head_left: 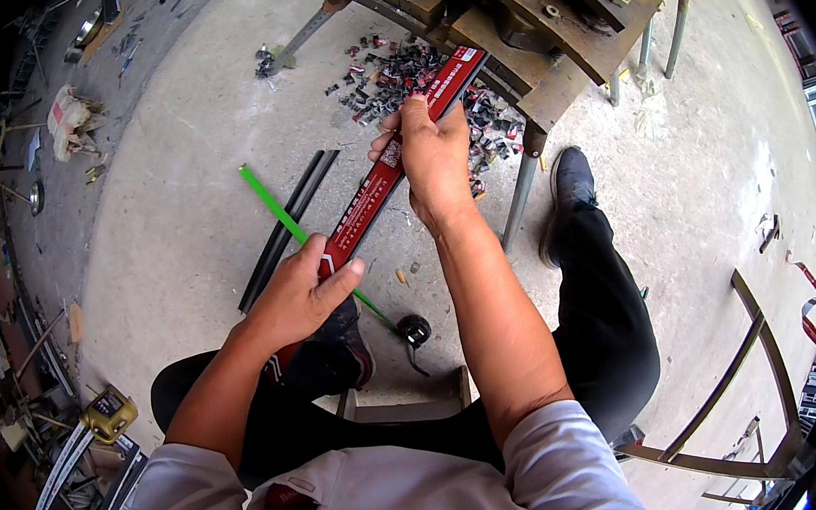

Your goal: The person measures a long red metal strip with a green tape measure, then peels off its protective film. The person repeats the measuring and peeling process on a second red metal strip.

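A long profile bar [371, 198], dark at its edge and covered with printed red film, slants up and right between my hands. My left hand [305, 292] grips its near end, thumb on top. Farther along, my right hand [431, 155] is closed around the bar's upper half. The far end of the bar meets the front edge of a brown metal punching machine [498, 39]; whether it sits inside a slot there I cannot tell. Below the bar, two black profile bars [288, 226] lie on the floor, with a thin green strip [273, 202] crossing them.
Small cut scraps [387, 81] are heaped under the machine, whose metal leg [521, 187] stands near my right shoe [574, 178]. A round black object [413, 330] lies at the green strip's end. A bent frame [780, 388] is at right, a yellow tape measure [109, 414] at lower left.
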Demonstrator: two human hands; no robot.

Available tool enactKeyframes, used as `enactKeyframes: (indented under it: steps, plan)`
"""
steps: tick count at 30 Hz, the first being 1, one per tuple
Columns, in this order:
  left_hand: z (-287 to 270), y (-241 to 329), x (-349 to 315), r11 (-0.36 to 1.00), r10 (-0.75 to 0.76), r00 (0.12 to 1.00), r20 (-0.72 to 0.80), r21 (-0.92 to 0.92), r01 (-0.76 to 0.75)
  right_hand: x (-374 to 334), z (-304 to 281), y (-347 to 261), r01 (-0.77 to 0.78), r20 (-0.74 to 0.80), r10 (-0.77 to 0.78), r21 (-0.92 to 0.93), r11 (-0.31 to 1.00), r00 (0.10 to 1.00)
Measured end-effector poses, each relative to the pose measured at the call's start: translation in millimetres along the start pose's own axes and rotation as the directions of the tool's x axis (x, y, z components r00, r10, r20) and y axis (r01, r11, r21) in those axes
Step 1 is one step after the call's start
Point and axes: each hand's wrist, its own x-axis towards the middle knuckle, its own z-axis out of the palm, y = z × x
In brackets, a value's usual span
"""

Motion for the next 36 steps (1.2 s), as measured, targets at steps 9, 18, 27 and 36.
enactKeyframes:
  steps: [9, 18, 27, 36]
  plan:
    - [-6.4, 1.6, 4.3, 0.999, -0.025, 0.999, -0.038, 0.032, 0.027, 19.9, -2.0, -13.5, -0.020, 0.001, 0.020, 0.041, 0.999, 1.000]
    - [1.5, -10.6, 12.2, 0.996, 0.092, 0.995, -0.033, -0.018, -0.092, 25.7, -8.3, -13.7, -0.029, 0.026, 0.030, -0.023, 0.999, 0.999]
    - [-11.9, -17.7, 14.3, 0.991, 0.082, 0.996, 0.038, -0.106, -0.077, 30.6, -0.3, -9.0, -0.011, -0.025, 0.010, -0.013, 1.000, 1.000]
    - [-22.5, -10.2, 12.2, 0.987, 0.089, 0.996, 0.027, -0.136, -0.085, 29.2, 10.2, -11.6, -0.033, -0.109, 0.032, -0.006, 0.999, 0.993]
